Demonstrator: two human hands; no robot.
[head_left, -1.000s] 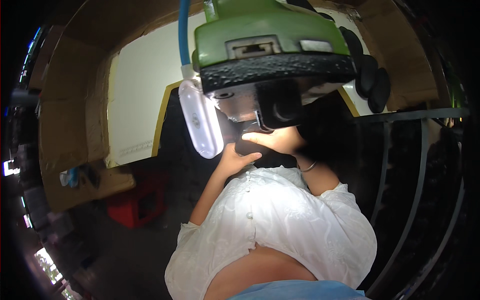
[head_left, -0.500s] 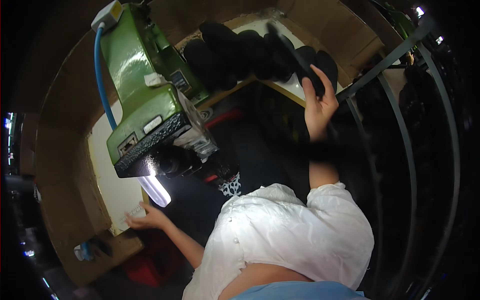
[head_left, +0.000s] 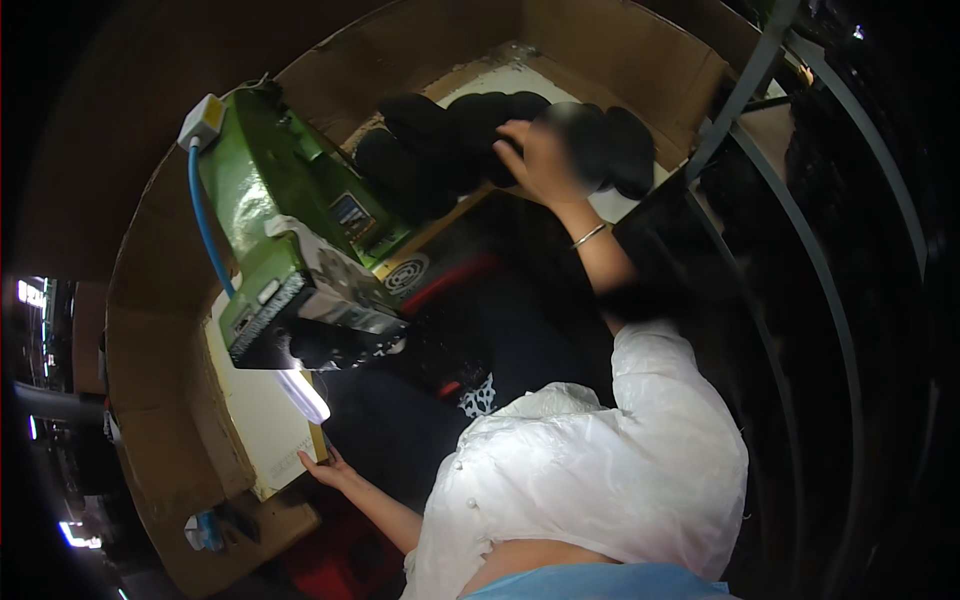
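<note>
My right hand [head_left: 540, 160], with a thin bracelet on the wrist, is stretched far forward onto a row of black padded pieces [head_left: 440, 130] stacked against the cardboard wall. Its fingers curl over one of them. My left hand [head_left: 325, 465] is low at the left, its fingers resting on the yellow edge of the pale work table [head_left: 260, 420] and holding nothing. A green sewing machine [head_left: 290, 220] stands between the two hands, with a lit white lamp [head_left: 300, 395] under its head. Black fabric [head_left: 500, 330] lies in front of me.
Brown cardboard walls [head_left: 150, 330] enclose the table on the left and far side. A blue cable [head_left: 205, 215] runs along the machine to a white plug. A dark metal rack [head_left: 830, 300] with curved bars stands on the right. Something red [head_left: 340, 560] sits under the table.
Both hands left the area under the machine head. My right hand reached out to the black pieces and now sits on them; my left hand dropped to the table edge.
</note>
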